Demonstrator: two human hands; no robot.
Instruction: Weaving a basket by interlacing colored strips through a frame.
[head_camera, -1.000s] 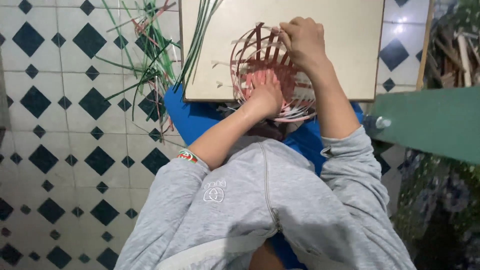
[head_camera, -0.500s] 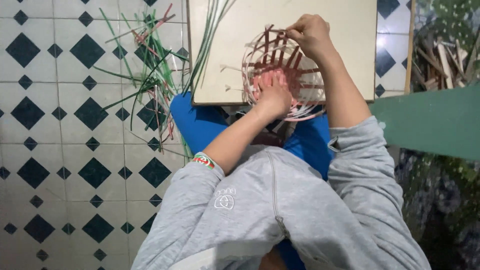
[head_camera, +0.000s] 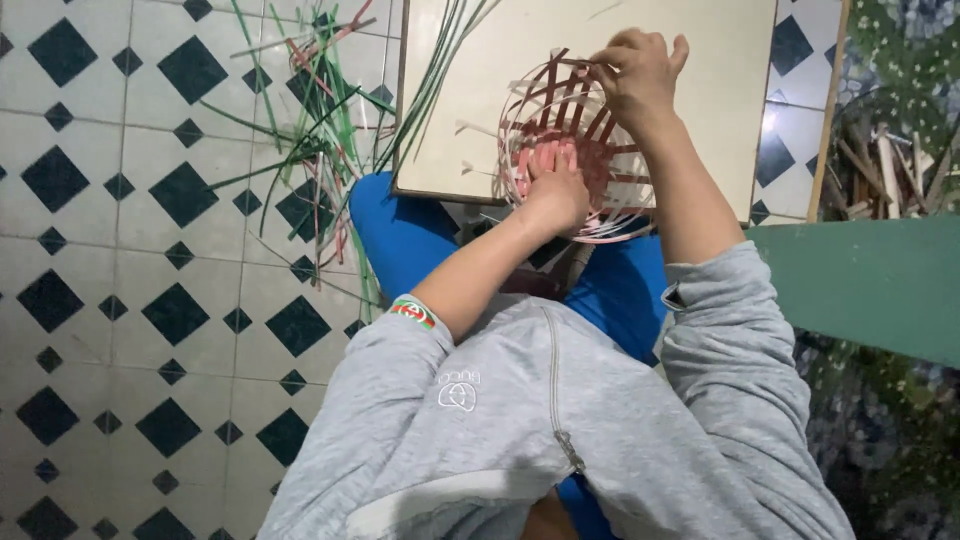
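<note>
We see the half-woven basket (head_camera: 580, 150) of red and white strips resting on the pale board (head_camera: 470, 110), at its near right part. Our left hand (head_camera: 553, 185) reaches inside it, fingers pressed together against the weave. Our right hand (head_camera: 640, 70) pinches the strips at the far rim. Loose green strips (head_camera: 320, 130) lie on the tiled floor (head_camera: 110, 250) to the left.

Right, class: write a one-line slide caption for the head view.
Left hand inside a half-woven basket, right hand at its rim, over a pale board.
</note>
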